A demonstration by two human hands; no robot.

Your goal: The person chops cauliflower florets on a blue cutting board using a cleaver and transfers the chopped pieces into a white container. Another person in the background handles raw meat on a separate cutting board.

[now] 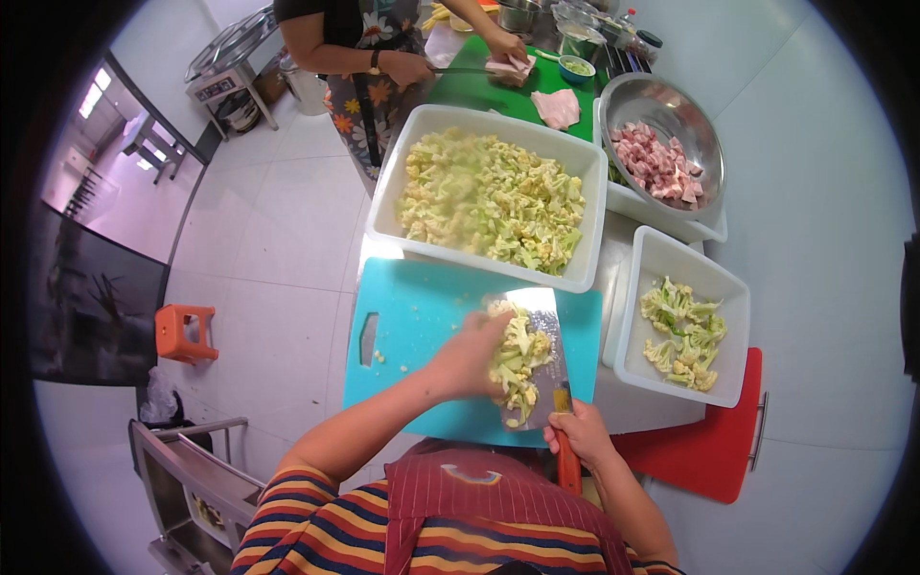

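My right hand (578, 431) grips the reddish handle of a wide cleaver (552, 338), whose blade lies flat above the turquoise cutting board (431, 302). Cut cauliflower pieces (519, 359) are heaped on the blade, and my left hand (471, 356) presses against their left side, its fingertips partly blurred. A few crumbs lie on the board. Beyond it, a large white plastic tub (485, 259) holds many chopped cauliflower pieces. At the right, a smaller white tub (629, 345) contains several larger florets.
Across the table, a co-worker's hands (507, 47) hold a knife and meat on a green board (467, 90). A steel bowl (665, 97) of diced meat rests on another tub at the back right. A red board (733, 431) sticks out at the right; an orange stool (183, 334) stands left.
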